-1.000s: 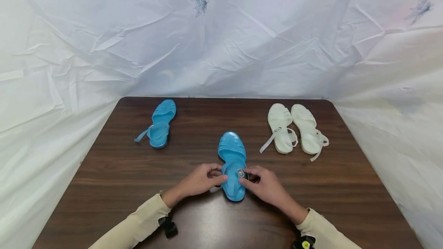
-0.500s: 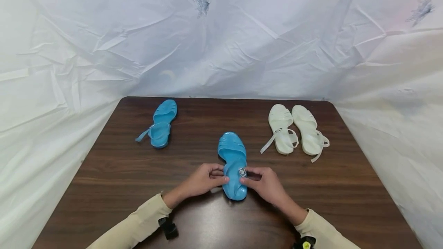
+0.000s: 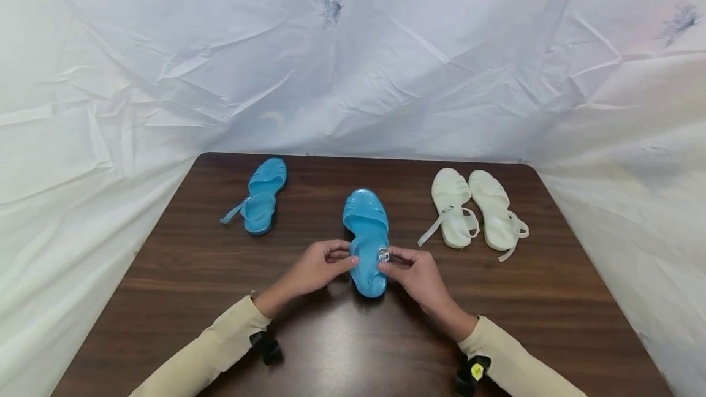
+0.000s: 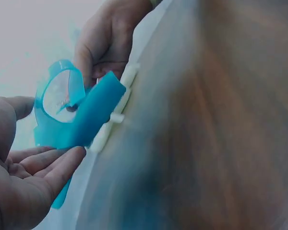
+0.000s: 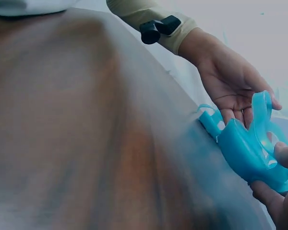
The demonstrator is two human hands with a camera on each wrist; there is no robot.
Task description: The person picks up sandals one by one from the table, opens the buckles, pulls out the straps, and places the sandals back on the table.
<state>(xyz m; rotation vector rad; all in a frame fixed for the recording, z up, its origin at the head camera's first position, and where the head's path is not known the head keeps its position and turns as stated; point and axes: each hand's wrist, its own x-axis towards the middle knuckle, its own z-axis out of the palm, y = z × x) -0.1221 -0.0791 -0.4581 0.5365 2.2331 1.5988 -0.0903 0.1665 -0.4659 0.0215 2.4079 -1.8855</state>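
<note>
A blue jelly sandal (image 3: 366, 222) is held between both hands at mid-table, toe pointing away from me. In the left wrist view the sandal (image 4: 96, 112) is raised above the tabletop. My left hand (image 3: 315, 269) grips its left side, thumb at the ankle strap and fingers under the sole. On the right side, my right hand (image 3: 418, 276) pinches the sandal beside the silver buckle (image 3: 383, 254). The right wrist view shows the heel and strap of the sandal (image 5: 242, 146) between the hands. Whether the strap end sits through the buckle is too small to tell.
A second blue sandal (image 3: 263, 198), its strap end splayed left, lies at the back left of the brown wooden table (image 3: 182, 299). Two white sandals (image 3: 453, 213) lie side by side at the back right. A white printed sheet (image 3: 364, 78) hangs behind and around the table.
Both hands have carried the blue sandal a little away from me and up. Their grip on its two sides looks much the same. The other sandals lie where they were.
</note>
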